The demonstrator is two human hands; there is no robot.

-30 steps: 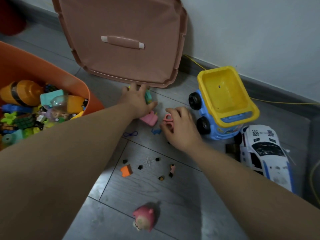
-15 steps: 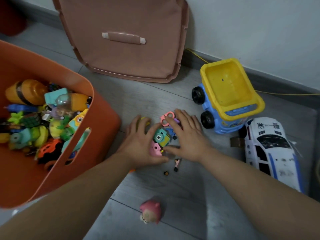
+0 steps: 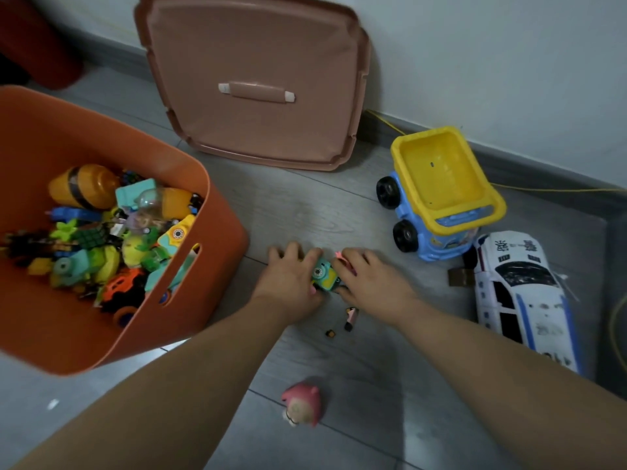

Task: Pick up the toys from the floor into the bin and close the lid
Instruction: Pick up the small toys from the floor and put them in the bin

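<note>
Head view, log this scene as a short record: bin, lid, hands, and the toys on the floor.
bin: orange bin, open, holds many toys
lid: pink-brown lid, off the bin, leaning against the wall
hands: left hand and right hand cup a teal toy camera between them at floor level
large toys on floor: dump truck, white police car
small toys on floor: pink figure, small pieces
task state: unfinished

One orange bin (image 3: 68,334) holds a heap of toys (image 3: 112,245) too tangled to count. One pink lid (image 3: 254,45). On the floor (image 3: 305,205): one dump truck (image 3: 441,184), one white car (image 3: 519,300), one pink figure (image 3: 302,403), one teal toy camera (image 3: 324,276), and two loose bits, a pink-and-black piece (image 3: 351,318) and a dark piece (image 3: 330,333). Two hands: left hand (image 3: 288,279), right hand (image 3: 373,283).
</note>
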